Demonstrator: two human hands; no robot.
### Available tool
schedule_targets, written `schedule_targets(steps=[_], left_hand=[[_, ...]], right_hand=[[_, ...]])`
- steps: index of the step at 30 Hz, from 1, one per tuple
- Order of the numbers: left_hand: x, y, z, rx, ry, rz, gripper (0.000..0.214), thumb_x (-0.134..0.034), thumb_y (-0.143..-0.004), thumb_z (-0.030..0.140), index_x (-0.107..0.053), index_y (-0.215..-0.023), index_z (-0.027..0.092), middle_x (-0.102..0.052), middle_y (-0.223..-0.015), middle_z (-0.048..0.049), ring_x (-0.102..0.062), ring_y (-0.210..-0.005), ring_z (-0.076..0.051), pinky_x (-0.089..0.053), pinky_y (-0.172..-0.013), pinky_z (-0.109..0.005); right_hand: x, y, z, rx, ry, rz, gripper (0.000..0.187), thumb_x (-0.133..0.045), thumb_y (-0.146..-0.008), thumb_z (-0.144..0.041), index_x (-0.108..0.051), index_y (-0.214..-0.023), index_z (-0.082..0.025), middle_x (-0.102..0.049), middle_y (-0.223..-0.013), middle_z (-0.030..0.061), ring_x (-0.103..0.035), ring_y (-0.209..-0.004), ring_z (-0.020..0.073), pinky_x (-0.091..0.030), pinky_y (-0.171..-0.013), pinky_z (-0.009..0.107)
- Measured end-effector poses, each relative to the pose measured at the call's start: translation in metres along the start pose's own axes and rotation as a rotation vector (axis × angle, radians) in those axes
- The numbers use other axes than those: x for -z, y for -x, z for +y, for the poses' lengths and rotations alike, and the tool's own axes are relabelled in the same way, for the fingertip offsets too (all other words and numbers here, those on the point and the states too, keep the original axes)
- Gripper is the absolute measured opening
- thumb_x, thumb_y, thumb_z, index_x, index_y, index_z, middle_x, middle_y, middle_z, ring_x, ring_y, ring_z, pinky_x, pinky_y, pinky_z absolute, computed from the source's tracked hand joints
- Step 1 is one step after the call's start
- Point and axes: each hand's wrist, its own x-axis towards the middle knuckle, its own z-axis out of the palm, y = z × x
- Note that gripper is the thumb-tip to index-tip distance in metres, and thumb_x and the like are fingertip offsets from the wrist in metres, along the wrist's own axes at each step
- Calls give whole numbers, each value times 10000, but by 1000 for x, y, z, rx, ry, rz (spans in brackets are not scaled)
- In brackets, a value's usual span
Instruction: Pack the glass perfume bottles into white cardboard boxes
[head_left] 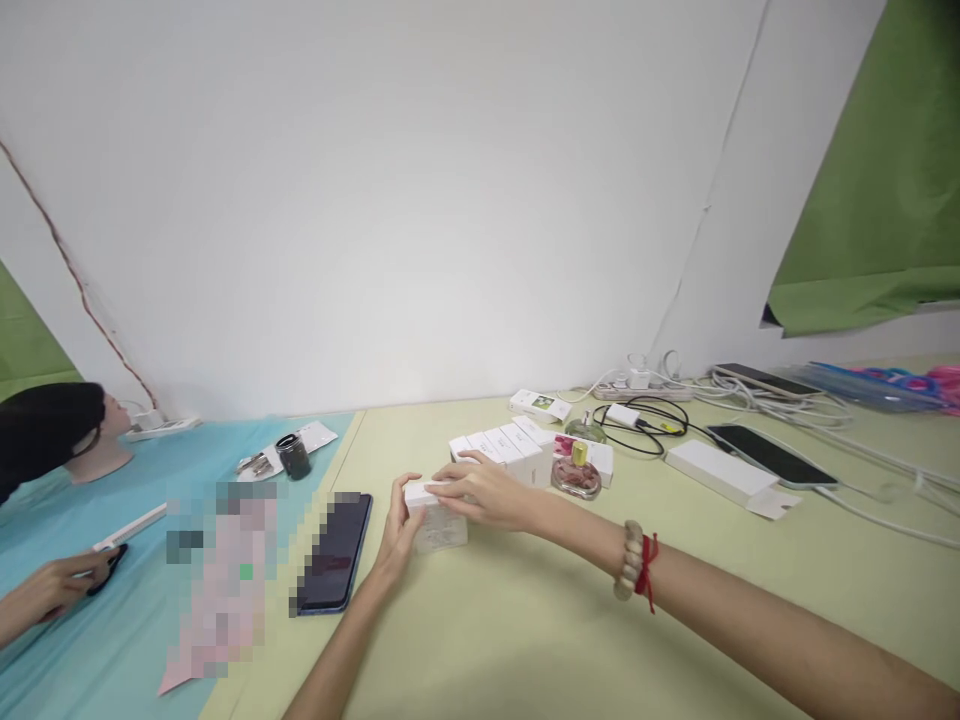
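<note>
A small white box (444, 534) stands upright on the yellow-green table in front of me. My left hand (399, 530) is wrapped around its left side, thumb on the near face. From the right, my right hand (484, 492) reaches over the box, its fingers bent down onto the top edge. Right behind that hand is a row of several similar white boxes (529, 455). Beside the row stand a pink perfume bottle (577, 478) with a gold cap and a green glass bottle (586, 430). A dark phone (337, 555) lies left of my left hand.
On the blue cloth (142, 630) at left, another person's hand (56, 592) holds a dark object near a mannequin head (97, 440). A dark jar (292, 456) stands behind. At right are an opened white carton (724, 478), a phone (772, 455), and cables (795, 405).
</note>
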Motion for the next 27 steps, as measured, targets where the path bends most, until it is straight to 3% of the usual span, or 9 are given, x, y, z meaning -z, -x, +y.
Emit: schedule_targets(steps=[4, 8, 13, 17, 20, 27], left_hand=[[-6, 3, 5, 49, -24, 14, 372, -425, -841, 442, -414, -1155, 242, -564, -995, -34, -553, -817, -167, -447, -711, -279], [-10, 1, 8, -55, -35, 110, 350, -467, -831, 416, -440, -1122, 224, -548, -1044, -40, -538, -932, -160, -425, -804, -261], [-8, -2, 6, -153, -77, 166, 281, -488, -830, 375, -490, -1047, 197, -544, -1040, -56, -535, -946, -159, -433, -799, -254], [-2, -2, 2, -176, -67, 100, 238, -479, -838, 369, -465, -998, 194, -572, -996, -54, -562, -901, -151, -455, -775, -265], [1, -1, 1, -171, -14, 72, 223, -470, -844, 370, -432, -979, 197, -589, -1033, -71, -574, -934, -165, -460, -803, -295], [6, 0, 2, -191, -45, 70, 193, -455, -851, 359, -496, -919, 183, -587, -1088, -83, -576, -968, -177, -466, -772, -278]], right_hand=[[-2, 14, -13, -28, 116, 48, 344, -314, -926, -278, -502, -1214, -270, -580, -1159, 83, -532, -1034, 175, -258, -973, 424], [1, 12, -14, -55, 163, 24, 335, -329, -922, -252, -517, -1199, -276, -616, -1088, 81, -551, -998, 176, -242, -972, 426], [5, -8, -8, -35, 165, -26, 252, -447, -876, -236, -611, -1067, -259, -676, -902, 50, -594, -868, 168, -246, -957, 424], [3, -19, -9, -14, 114, -4, 214, -494, -847, -211, -652, -992, -222, -678, -926, 62, -604, -812, 152, -362, -795, 293], [4, -23, -10, -61, 95, -33, 197, -493, -843, -211, -668, -934, -201, -680, -846, 59, -599, -723, 133, -354, -629, 231], [8, -30, -14, -52, 234, -109, 173, -499, -816, -141, -665, -783, -177, -664, -755, 50, -579, -664, 132, -317, -608, 249]])
